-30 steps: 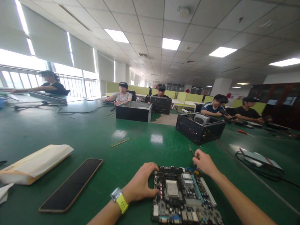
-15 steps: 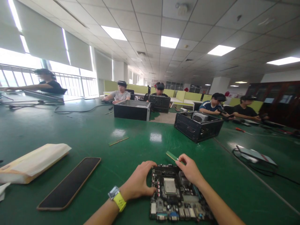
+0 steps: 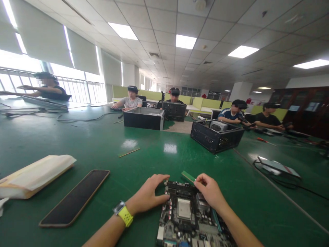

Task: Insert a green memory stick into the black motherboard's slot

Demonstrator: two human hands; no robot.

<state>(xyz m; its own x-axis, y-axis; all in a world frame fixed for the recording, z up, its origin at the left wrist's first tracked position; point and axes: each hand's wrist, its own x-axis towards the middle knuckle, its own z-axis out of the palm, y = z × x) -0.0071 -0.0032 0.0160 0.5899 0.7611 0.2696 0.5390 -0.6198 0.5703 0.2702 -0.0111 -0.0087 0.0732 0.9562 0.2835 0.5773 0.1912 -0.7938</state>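
A dark motherboard (image 3: 190, 219) lies on the green table in front of me, with a square silver processor (image 3: 184, 208) near its middle. My right hand (image 3: 209, 190) pinches one end of a green RAM stick (image 3: 188, 176), which is held over the board's far edge. On the board's left side, my left hand (image 3: 149, 195) is spread, thumb and fingers apart, with the fingertips at the far left corner and the thumb by the left edge. A yellow-strapped watch (image 3: 124, 213) is on that wrist.
A phone-like dark slab (image 3: 75, 199) and a paper-wrapped package (image 3: 38, 175) lie to the left. Another RAM stick (image 3: 129, 153) rests farther off. Computer cases (image 3: 217, 137) stand across the table, where several people sit. A cabled device (image 3: 279, 168) and a screwdriver (image 3: 266, 141) are at right.
The motherboard has shifted slightly left and nearer to me. The RAM stick has turned to show more of its green face. My left hand has moved slightly left.
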